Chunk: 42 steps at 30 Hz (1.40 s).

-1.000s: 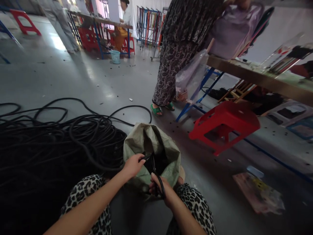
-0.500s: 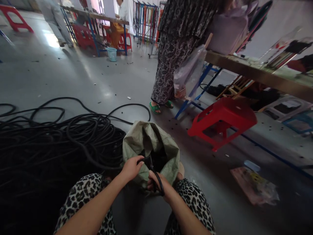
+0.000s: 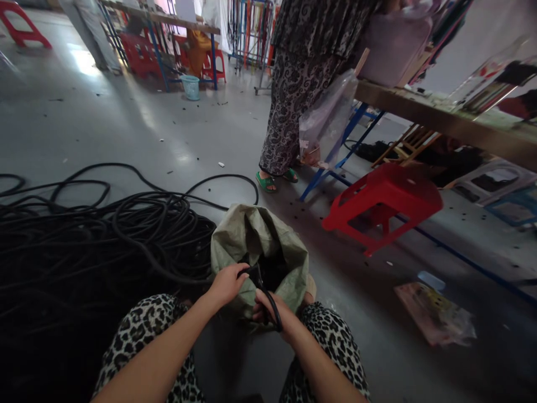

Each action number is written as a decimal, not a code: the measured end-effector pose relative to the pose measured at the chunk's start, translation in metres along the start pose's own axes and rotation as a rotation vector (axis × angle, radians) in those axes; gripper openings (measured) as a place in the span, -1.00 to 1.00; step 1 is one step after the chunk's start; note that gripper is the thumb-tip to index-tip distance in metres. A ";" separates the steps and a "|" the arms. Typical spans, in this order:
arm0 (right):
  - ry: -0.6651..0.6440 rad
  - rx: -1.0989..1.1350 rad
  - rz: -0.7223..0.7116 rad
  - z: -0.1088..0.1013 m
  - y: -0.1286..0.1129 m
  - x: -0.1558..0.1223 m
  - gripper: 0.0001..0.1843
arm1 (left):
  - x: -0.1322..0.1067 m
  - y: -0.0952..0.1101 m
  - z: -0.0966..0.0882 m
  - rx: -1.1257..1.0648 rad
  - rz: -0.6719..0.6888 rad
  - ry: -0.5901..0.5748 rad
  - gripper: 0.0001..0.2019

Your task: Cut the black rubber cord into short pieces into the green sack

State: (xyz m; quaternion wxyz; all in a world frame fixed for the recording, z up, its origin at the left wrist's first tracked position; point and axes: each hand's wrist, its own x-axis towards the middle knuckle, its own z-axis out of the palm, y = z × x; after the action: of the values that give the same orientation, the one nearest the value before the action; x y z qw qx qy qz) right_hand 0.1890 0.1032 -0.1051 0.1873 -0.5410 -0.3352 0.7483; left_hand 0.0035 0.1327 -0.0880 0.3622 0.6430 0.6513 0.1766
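Note:
My left hand (image 3: 229,284) is closed in a pinch on a short black piece (image 3: 250,271), which looks like black cord or rubber tubing. Wrapped in my right hand (image 3: 277,314) are black-handled scissors (image 3: 273,307). Their blades point up and left and meet the black piece; whether they are closed on it is too dark to tell. Both hands are over the near rim of a greenish woven sack (image 3: 293,238), whose mouth is open between my legs. Dark contents lie inside it, hard to make out. Left of the sack spreads a big tangled heap of black cord (image 3: 163,224).
A person in patterned trousers (image 3: 283,112) stands beyond the sack, beside a workbench (image 3: 419,115). To the right is a tilted red stool (image 3: 390,190); a plastic packet (image 3: 432,313) lies on the floor. A blue basket (image 3: 191,88) stands farther back.
The view has tilted slightly, so the background sits a little higher. Both hands keep their hold on the black piece and the scissors, with hardly any movement.

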 end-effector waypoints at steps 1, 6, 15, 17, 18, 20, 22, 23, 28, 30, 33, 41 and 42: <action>0.002 -0.006 0.001 0.000 0.001 0.001 -0.43 | 0.000 -0.001 0.000 0.006 0.006 0.000 -0.64; 0.014 -0.054 0.052 -0.003 0.005 0.010 -0.46 | -0.001 -0.002 0.000 0.036 0.030 -0.019 -0.64; 0.027 -0.064 0.082 -0.002 -0.001 0.007 -0.56 | -0.001 -0.002 -0.001 0.058 0.052 -0.034 -0.65; 0.021 -0.065 0.070 -0.003 0.000 0.008 -0.54 | -0.001 -0.002 -0.001 0.059 0.058 -0.033 -0.66; 0.020 -0.064 0.067 -0.003 0.001 0.009 -0.54 | -0.001 -0.003 0.000 0.060 0.059 -0.033 -0.66; 0.014 -0.059 0.068 -0.005 0.003 0.010 -0.54 | -0.001 -0.004 0.000 0.061 0.058 -0.033 -0.66; 0.010 -0.053 0.072 -0.006 0.003 0.009 -0.54 | -0.001 -0.005 0.001 0.064 0.055 -0.032 -0.65; 0.005 -0.050 0.069 -0.006 0.003 0.009 -0.55 | -0.001 -0.005 0.001 0.065 0.054 -0.031 -0.65; 0.002 -0.041 0.070 -0.007 0.004 0.007 -0.53 | -0.001 -0.004 0.001 0.064 0.054 -0.038 -0.65; 0.003 -0.035 0.076 -0.007 0.005 0.008 -0.51 | -0.001 -0.004 0.001 0.065 0.059 -0.045 -0.65; 0.000 -0.032 0.079 -0.006 0.004 0.007 -0.50 | -0.001 -0.004 0.001 0.070 0.063 -0.051 -0.65; -0.038 -0.102 0.072 -0.006 -0.003 0.000 -0.41 | 0.000 0.001 -0.005 0.120 0.066 -0.146 -0.64; -0.038 -0.120 0.065 -0.007 -0.002 0.000 -0.40 | 0.000 0.002 -0.006 0.120 0.070 -0.158 -0.64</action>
State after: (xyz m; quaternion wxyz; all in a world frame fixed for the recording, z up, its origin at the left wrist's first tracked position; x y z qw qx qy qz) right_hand 0.1949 0.1070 -0.1049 0.1236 -0.5474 -0.3654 0.7427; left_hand 0.0005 0.1339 -0.0825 0.3669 0.6978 0.6073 0.0984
